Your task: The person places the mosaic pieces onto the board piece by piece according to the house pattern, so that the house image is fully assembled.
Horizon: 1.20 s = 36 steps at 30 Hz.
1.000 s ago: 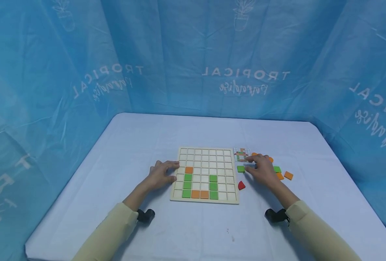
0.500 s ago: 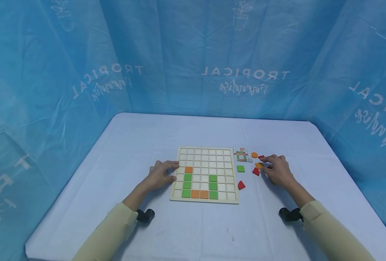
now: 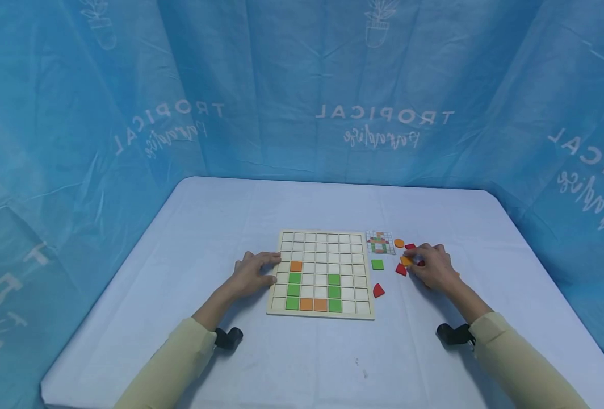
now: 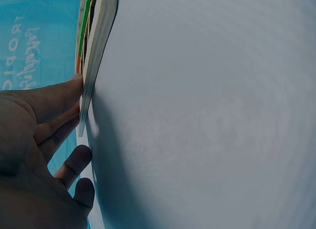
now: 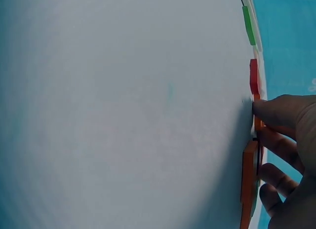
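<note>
A pale wooden grid board (image 3: 318,233) lies flat on the table, with green and orange square tiles set in some cells. My left hand (image 3: 246,275) rests at its left edge, thumb and fingers touching the rim without wrapping round it. To the right of the board, my right hand (image 3: 433,268) pinches an orange tile (image 3: 406,261) between thumb and forefinger, low over the table. Red tiles (image 3: 401,270) lie close around those fingers. In the right wrist view the thumb (image 5: 269,110) presses on the orange tile's edge, and more orange tiles (image 5: 249,172) lie under the hand.
A small printed pattern card (image 3: 381,242) lies beside the board's upper right corner, near an orange round piece (image 3: 399,243). Below the card are a green square tile (image 3: 377,264) and a red quarter-round tile (image 3: 378,291). A blue curtain (image 3: 332,147) hangs behind the white table (image 3: 332,358).
My right hand has moved right from beside the green tile and card to the loose pile, uncovering red and orange pieces. My left hand and the board have stayed put.
</note>
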{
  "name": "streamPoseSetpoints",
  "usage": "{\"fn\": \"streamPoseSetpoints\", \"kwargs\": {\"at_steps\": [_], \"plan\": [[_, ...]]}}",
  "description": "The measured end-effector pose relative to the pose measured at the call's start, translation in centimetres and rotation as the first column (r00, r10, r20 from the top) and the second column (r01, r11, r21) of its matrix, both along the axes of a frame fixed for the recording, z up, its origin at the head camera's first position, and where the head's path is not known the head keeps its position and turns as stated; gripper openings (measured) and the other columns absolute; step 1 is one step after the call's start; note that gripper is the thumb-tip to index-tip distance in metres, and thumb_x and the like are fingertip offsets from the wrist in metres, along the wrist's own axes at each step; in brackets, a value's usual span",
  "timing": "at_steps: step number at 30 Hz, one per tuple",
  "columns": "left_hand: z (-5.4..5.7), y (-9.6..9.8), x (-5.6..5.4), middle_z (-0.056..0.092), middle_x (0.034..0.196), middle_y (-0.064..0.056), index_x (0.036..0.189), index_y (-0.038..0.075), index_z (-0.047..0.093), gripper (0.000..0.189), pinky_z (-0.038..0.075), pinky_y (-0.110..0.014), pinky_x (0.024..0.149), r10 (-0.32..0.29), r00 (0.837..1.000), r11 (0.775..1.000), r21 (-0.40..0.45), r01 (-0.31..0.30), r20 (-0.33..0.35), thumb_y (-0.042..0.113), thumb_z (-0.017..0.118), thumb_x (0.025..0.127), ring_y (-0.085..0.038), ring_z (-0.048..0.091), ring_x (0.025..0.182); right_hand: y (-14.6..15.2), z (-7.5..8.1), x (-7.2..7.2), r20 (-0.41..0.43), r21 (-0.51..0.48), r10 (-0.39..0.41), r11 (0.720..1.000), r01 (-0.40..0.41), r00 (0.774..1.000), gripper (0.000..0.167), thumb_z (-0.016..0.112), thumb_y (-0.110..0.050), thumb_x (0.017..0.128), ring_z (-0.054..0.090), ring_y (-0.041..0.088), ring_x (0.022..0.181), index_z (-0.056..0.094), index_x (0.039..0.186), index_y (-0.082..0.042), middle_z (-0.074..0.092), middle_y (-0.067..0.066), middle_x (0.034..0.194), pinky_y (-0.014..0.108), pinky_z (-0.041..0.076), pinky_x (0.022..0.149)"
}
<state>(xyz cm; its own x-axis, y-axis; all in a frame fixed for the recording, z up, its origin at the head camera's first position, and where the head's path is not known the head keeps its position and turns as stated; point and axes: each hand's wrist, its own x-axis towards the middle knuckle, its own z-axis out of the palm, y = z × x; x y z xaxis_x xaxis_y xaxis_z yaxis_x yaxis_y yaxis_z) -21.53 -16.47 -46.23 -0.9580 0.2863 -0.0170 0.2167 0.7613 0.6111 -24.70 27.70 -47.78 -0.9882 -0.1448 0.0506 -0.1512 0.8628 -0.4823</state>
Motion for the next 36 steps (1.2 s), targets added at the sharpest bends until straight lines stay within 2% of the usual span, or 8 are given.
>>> {"fn": "streamPoseSetpoints", "kwargs": {"at_steps": [12, 19, 28, 31, 33, 36], "plan": [[0.0, -0.1, 0.0, 0.050, 0.141, -0.003, 0.130, 0.010, 0.060, 0.049, 0.027, -0.043, 0.080, -0.004, 1.000, 1.000, -0.016, 0.003, -0.012, 0.016, 0.074, 0.084, -0.019, 0.038, 0.093, 0.2, -0.1, 0.1, -0.004, 0.000, 0.011, 1.000, -0.011, 1.000, 0.031, 0.072, -0.013, 0.084, 0.038, 0.038, 0.104, 0.069, 0.113, -0.001, 0.056, 0.020, 0.110, 0.050, 0.037, 0.079], [0.0, -0.1, 0.0, 0.051, 0.140, -0.002, 0.130, 0.010, 0.061, 0.048, 0.026, -0.043, 0.081, -0.001, 1.000, 1.000, -0.012, 0.001, -0.011, 0.016, 0.074, 0.084, -0.018, 0.038, 0.093, -0.9, 0.6, 0.4, -0.018, -0.043, 0.002, 0.999, -0.003, 1.000, 0.030, 0.072, -0.013, 0.084, 0.038, 0.036, 0.104, 0.070, 0.111, -0.001, 0.057, 0.018, 0.109, 0.049, 0.037, 0.080], [-0.1, -0.1, 0.0, 0.051, 0.141, -0.001, 0.130, 0.011, 0.061, 0.049, 0.027, -0.043, 0.081, 0.008, 1.000, 1.000, -0.020, -0.008, -0.010, 0.017, 0.074, 0.084, -0.018, 0.039, 0.094, -5.8, 1.7, 0.9, -0.042, -0.129, 0.053, 0.990, -0.058, 0.998, 0.031, 0.073, -0.011, 0.082, 0.039, 0.032, 0.104, 0.071, 0.112, -0.005, 0.059, 0.012, 0.106, 0.047, 0.037, 0.083], [0.0, 0.0, 0.1, 0.051, 0.140, -0.001, 0.130, 0.011, 0.061, 0.049, 0.027, -0.044, 0.084, 0.017, 1.000, 1.000, -0.020, -0.017, -0.003, 0.017, 0.074, 0.084, -0.019, 0.039, 0.095, -8.1, 1.9, 1.1, -0.035, -0.163, 0.083, 0.983, -0.088, 0.996, 0.030, 0.073, -0.011, 0.082, 0.040, 0.031, 0.108, 0.071, 0.112, -0.007, 0.059, 0.011, 0.110, 0.048, 0.039, 0.087], [0.0, 0.0, 0.2, 0.051, 0.140, -0.001, 0.130, 0.011, 0.060, 0.049, 0.027, -0.044, 0.085, 0.017, 1.000, 1.000, -0.018, -0.017, -0.004, 0.016, 0.074, 0.083, -0.019, 0.039, 0.095, -9.6, 2.0, 1.2, -0.043, -0.188, 0.111, 0.975, -0.117, 0.993, 0.029, 0.073, -0.010, 0.082, 0.040, 0.033, 0.115, 0.072, 0.111, -0.008, 0.060, 0.011, 0.113, 0.052, 0.034, 0.096], [0.1, 0.0, 0.2, 0.051, 0.140, -0.002, 0.130, 0.011, 0.060, 0.049, 0.027, -0.044, 0.085, 0.012, 1.000, 1.000, -0.018, -0.012, -0.009, 0.016, 0.074, 0.083, -0.019, 0.040, 0.096, -11.9, 2.1, 1.1, -0.070, -0.208, 0.160, 0.963, -0.171, 0.985, 0.027, 0.073, -0.010, 0.082, 0.044, 0.031, 0.116, 0.072, 0.109, -0.008, 0.062, 0.009, 0.110, 0.054, 0.028, 0.102]]}}
